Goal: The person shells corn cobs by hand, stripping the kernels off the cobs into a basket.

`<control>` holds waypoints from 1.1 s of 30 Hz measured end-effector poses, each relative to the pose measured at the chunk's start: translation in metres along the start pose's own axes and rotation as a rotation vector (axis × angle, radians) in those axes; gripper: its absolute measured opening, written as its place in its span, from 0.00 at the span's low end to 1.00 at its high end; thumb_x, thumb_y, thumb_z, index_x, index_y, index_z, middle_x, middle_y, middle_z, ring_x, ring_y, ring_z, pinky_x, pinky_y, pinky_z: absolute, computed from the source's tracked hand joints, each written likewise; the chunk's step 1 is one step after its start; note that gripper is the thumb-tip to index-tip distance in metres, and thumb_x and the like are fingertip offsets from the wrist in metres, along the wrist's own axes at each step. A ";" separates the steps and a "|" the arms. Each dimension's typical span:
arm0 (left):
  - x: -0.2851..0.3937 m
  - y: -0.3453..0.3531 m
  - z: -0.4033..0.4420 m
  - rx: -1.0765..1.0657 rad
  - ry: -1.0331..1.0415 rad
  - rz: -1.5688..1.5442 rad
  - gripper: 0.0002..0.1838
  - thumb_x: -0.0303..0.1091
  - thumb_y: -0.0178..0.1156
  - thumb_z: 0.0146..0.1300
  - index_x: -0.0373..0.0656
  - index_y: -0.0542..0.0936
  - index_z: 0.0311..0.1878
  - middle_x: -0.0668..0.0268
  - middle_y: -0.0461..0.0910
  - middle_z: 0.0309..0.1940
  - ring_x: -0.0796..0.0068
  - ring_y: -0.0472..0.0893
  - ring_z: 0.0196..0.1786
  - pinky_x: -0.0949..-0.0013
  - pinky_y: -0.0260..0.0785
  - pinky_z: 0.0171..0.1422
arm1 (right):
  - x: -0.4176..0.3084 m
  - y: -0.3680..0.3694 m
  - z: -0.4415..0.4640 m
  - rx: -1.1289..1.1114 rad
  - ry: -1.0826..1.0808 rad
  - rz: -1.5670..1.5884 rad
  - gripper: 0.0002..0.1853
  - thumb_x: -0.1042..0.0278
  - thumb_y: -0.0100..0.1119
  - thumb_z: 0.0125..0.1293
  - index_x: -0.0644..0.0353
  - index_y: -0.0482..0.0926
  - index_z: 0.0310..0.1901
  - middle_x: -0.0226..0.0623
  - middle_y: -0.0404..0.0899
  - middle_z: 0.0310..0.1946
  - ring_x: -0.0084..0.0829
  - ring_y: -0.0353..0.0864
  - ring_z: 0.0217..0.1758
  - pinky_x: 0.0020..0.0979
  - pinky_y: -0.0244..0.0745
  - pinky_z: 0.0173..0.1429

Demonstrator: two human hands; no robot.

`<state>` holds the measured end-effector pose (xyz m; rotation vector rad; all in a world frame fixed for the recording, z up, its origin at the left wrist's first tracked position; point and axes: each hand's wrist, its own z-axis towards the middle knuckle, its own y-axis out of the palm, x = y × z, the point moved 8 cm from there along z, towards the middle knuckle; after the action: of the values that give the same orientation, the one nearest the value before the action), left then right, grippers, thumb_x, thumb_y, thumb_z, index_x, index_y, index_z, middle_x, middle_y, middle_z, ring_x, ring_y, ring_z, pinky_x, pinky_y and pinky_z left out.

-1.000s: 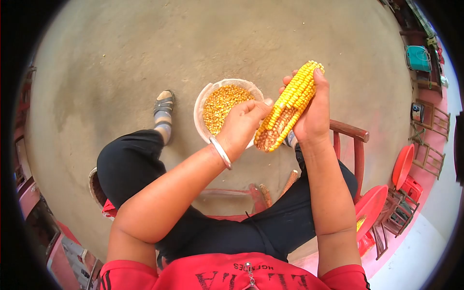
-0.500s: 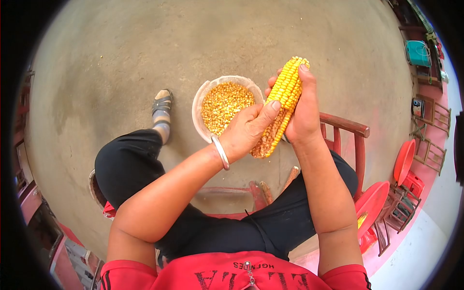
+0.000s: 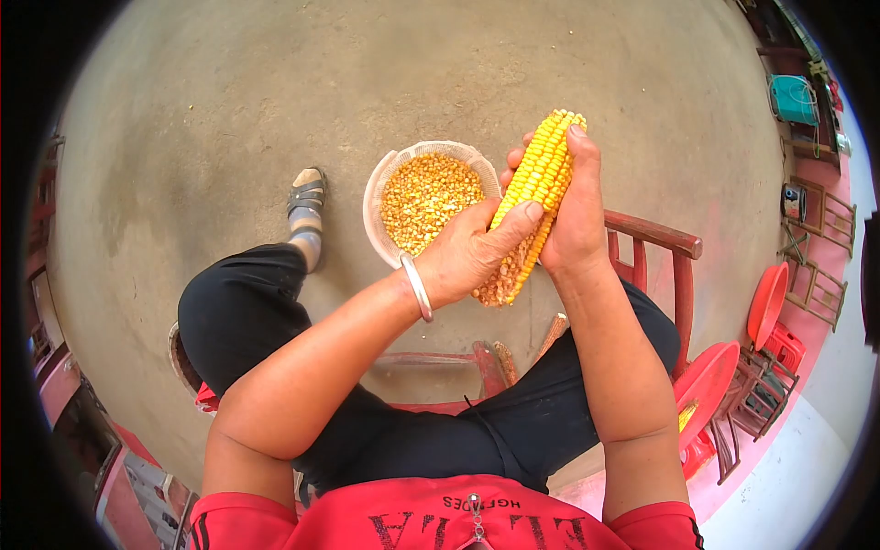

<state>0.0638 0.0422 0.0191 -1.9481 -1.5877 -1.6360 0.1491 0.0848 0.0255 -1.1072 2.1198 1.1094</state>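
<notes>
A yellow corn cob [image 3: 546, 165] is held at a slant between both hands, its lower part stripped of kernels on one side. My right hand [image 3: 577, 202] wraps round the upper part from the right, thumb near the tip and fingertips showing on the far side. My left hand [image 3: 472, 249], with a silver bangle at the wrist, presses its thumb on the cob's lower middle; its other fingers are hidden. Just left of the cob, a pale basket [image 3: 374, 203] on the floor holds many loose yellow kernels [image 3: 429, 197].
Between my legs is a red wooden frame [image 3: 490, 367], with bare cobs [image 3: 550, 337] near it. A red wooden chair [image 3: 683, 293] stands at the right. Beyond it are red basins [image 3: 768, 307] and small stools [image 3: 761, 399]. My sandalled foot [image 3: 307, 206] is left of the basket.
Both hands and the cob have shifted left and slightly down from a second ago. My left thumb has come onto the cob, then slid slightly down and right.
</notes>
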 end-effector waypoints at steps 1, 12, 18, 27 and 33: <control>0.000 0.000 0.000 0.002 0.000 0.000 0.31 0.57 0.49 0.72 0.37 0.72 0.61 0.69 0.76 0.48 0.83 0.75 0.49 0.75 0.68 0.53 | 0.000 0.000 0.000 -0.001 0.001 0.000 0.24 0.39 0.48 0.67 0.56 0.71 0.42 0.37 0.78 0.30 0.28 0.79 0.31 0.30 0.77 0.39; -0.009 0.001 -0.003 0.015 0.019 0.005 0.27 0.50 0.53 0.72 0.37 0.71 0.61 0.69 0.76 0.48 0.81 0.75 0.50 0.73 0.69 0.54 | 0.007 0.004 0.000 -0.001 -0.025 -0.127 0.24 0.41 0.50 0.67 0.57 0.71 0.42 0.37 0.77 0.30 0.28 0.78 0.30 0.29 0.78 0.37; -0.001 0.001 -0.005 -0.010 0.050 0.008 0.28 0.50 0.59 0.68 0.38 0.71 0.61 0.68 0.77 0.48 0.81 0.75 0.49 0.73 0.69 0.53 | 0.003 0.005 0.001 -0.012 -0.021 -0.107 0.22 0.43 0.50 0.68 0.57 0.71 0.41 0.36 0.77 0.30 0.27 0.78 0.31 0.28 0.78 0.37; -0.009 -0.022 -0.002 0.232 -0.118 0.269 0.30 0.52 0.62 0.65 0.34 0.72 0.57 0.64 0.77 0.45 0.81 0.76 0.47 0.74 0.69 0.50 | 0.002 -0.003 0.003 0.092 -0.014 -0.074 0.21 0.44 0.53 0.69 0.55 0.71 0.46 0.37 0.77 0.34 0.28 0.79 0.34 0.30 0.78 0.40; -0.006 -0.038 0.001 0.427 0.141 0.166 0.28 0.50 0.60 0.63 0.30 0.75 0.51 0.56 0.78 0.41 0.70 0.78 0.43 0.67 0.71 0.49 | -0.004 -0.005 0.008 0.038 -0.150 -0.211 0.20 0.47 0.56 0.70 0.58 0.72 0.47 0.33 0.76 0.35 0.25 0.76 0.35 0.28 0.75 0.42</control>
<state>0.0361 0.0552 -0.0045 -1.6559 -1.5213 -1.2186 0.1554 0.0913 0.0219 -1.1616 1.8549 1.0150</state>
